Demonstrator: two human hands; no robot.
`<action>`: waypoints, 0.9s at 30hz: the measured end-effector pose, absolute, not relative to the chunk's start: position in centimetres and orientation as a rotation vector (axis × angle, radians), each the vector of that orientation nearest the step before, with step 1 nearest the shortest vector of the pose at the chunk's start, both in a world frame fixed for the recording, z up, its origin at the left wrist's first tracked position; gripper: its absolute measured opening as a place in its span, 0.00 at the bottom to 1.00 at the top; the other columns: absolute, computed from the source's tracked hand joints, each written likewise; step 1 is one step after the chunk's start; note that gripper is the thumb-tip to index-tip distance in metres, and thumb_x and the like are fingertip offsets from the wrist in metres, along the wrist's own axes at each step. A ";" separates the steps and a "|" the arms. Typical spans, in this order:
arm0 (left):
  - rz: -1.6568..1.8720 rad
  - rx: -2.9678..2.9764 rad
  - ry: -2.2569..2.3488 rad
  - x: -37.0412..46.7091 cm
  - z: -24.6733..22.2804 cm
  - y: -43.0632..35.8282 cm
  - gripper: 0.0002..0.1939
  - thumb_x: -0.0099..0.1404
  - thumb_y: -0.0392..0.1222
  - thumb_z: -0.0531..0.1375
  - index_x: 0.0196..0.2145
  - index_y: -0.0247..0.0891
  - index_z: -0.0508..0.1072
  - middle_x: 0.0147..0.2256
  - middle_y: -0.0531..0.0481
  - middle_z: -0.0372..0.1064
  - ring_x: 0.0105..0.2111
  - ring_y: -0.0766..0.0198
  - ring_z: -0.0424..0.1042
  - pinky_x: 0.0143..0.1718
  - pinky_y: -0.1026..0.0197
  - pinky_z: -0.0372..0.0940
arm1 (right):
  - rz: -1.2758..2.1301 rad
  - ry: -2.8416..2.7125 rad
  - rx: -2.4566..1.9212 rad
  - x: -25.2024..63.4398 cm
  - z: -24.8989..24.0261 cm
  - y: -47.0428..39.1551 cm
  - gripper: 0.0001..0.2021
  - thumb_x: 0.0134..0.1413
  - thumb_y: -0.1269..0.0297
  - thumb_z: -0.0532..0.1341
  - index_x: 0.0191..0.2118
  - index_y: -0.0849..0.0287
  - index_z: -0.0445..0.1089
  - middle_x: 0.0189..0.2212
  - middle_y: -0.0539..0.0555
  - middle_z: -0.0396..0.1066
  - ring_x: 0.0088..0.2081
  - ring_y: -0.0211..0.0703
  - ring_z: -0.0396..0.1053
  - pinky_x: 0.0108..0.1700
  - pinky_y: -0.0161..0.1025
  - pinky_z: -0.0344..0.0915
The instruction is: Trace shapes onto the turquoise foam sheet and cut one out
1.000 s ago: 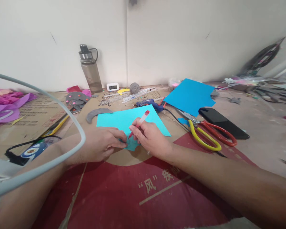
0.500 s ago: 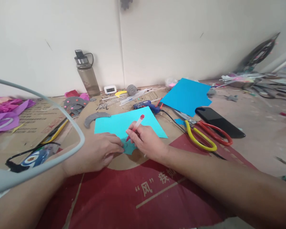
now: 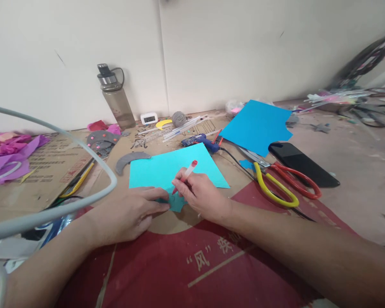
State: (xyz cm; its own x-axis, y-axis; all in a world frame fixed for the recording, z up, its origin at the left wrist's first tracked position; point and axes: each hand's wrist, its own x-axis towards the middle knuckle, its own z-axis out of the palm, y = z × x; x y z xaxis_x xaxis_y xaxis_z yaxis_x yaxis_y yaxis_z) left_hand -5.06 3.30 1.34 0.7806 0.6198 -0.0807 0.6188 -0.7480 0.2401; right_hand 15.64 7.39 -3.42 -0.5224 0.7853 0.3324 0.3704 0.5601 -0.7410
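Observation:
A turquoise sheet [image 3: 170, 167] lies on the cardboard, with a small turquoise shape [image 3: 177, 202] at its front edge. My right hand [image 3: 194, 190] is closed around a red-capped marker [image 3: 190, 170], its tip down at that small shape. Beside it, my left hand [image 3: 144, 211] lies low with fingers extended, the fingertips pressing on the left side of the shape. A grey felt crescent [image 3: 128, 161] touches the sheet's left corner. Faint marks show on the small shape near the marker tip.
Scissors [image 3: 277, 186], a black phone [image 3: 303, 164] and a blue sheet [image 3: 258, 126] lie to the right. Behind are a glue gun [image 3: 200, 140], a white timer [image 3: 149, 118] and a bottle [image 3: 118, 102]. A grey curved tube [image 3: 107, 179] crosses the left foreground.
The whole view has shifted slightly. My right hand still grips the marker over the small shape, and my left fingers have spread slightly farther along it.

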 end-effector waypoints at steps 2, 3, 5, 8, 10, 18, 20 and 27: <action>0.013 2.713 0.957 -5.0 1.4 3.3 0.24 0.59 0.26 0.51 0.50 0.43 0.71 0.52 0.47 0.66 0.49 0.59 0.67 0.53 0.58 0.62 | 0.792 -2.141 -0.930 15.6 -3.4 7.4 0.11 0.64 0.64 0.50 0.30 0.58 0.62 0.28 0.52 0.68 0.29 0.37 0.66 0.33 0.33 0.58; 0.015 2.709 0.953 -5.0 1.4 3.4 0.23 0.59 0.27 0.51 0.49 0.42 0.71 0.51 0.47 0.66 0.49 0.59 0.67 0.53 0.58 0.62 | 0.786 -2.147 -0.933 15.6 -3.5 7.4 0.11 0.64 0.64 0.50 0.30 0.58 0.62 0.28 0.52 0.68 0.29 0.38 0.66 0.34 0.34 0.59; 0.021 2.710 0.933 -4.9 1.4 3.5 0.23 0.59 0.27 0.51 0.49 0.42 0.71 0.49 0.47 0.68 0.48 0.58 0.67 0.52 0.56 0.62 | 0.783 -2.159 -0.929 15.6 -3.5 7.4 0.11 0.64 0.64 0.50 0.30 0.58 0.62 0.28 0.52 0.68 0.30 0.38 0.66 0.34 0.34 0.59; 0.013 2.723 0.918 -4.7 1.5 3.6 0.21 0.59 0.27 0.51 0.47 0.42 0.72 0.47 0.48 0.69 0.48 0.58 0.66 0.53 0.54 0.61 | 0.797 -2.164 -0.914 15.6 -3.6 7.5 0.11 0.64 0.64 0.50 0.31 0.58 0.63 0.29 0.52 0.69 0.30 0.38 0.67 0.34 0.34 0.59; 0.003 2.729 0.926 -4.6 1.6 3.6 0.21 0.59 0.27 0.51 0.46 0.42 0.72 0.46 0.49 0.70 0.48 0.59 0.66 0.53 0.53 0.59 | 0.806 -2.164 -0.906 15.6 -3.7 7.4 0.10 0.64 0.64 0.50 0.31 0.58 0.63 0.30 0.52 0.68 0.31 0.38 0.67 0.34 0.34 0.60; -0.012 2.724 0.946 -4.8 1.4 3.6 0.21 0.59 0.27 0.51 0.45 0.43 0.72 0.46 0.50 0.70 0.48 0.58 0.65 0.52 0.53 0.57 | 0.800 -2.189 -0.899 15.6 -3.5 7.3 0.10 0.64 0.64 0.50 0.31 0.58 0.63 0.30 0.52 0.68 0.31 0.38 0.67 0.35 0.34 0.59; -0.010 2.725 0.950 -4.8 1.4 3.6 0.21 0.59 0.27 0.50 0.45 0.43 0.72 0.47 0.50 0.70 0.49 0.58 0.65 0.53 0.52 0.56 | 0.792 -2.201 -0.905 15.7 -3.4 7.3 0.10 0.64 0.64 0.50 0.31 0.58 0.63 0.30 0.52 0.68 0.31 0.38 0.67 0.35 0.34 0.59; -0.013 2.710 0.947 -4.8 1.2 3.6 0.21 0.58 0.27 0.50 0.45 0.43 0.72 0.47 0.50 0.69 0.48 0.59 0.65 0.53 0.54 0.57 | 0.724 -2.227 -0.909 15.6 -3.7 7.3 0.10 0.63 0.63 0.51 0.31 0.58 0.63 0.30 0.52 0.68 0.30 0.38 0.65 0.34 0.34 0.57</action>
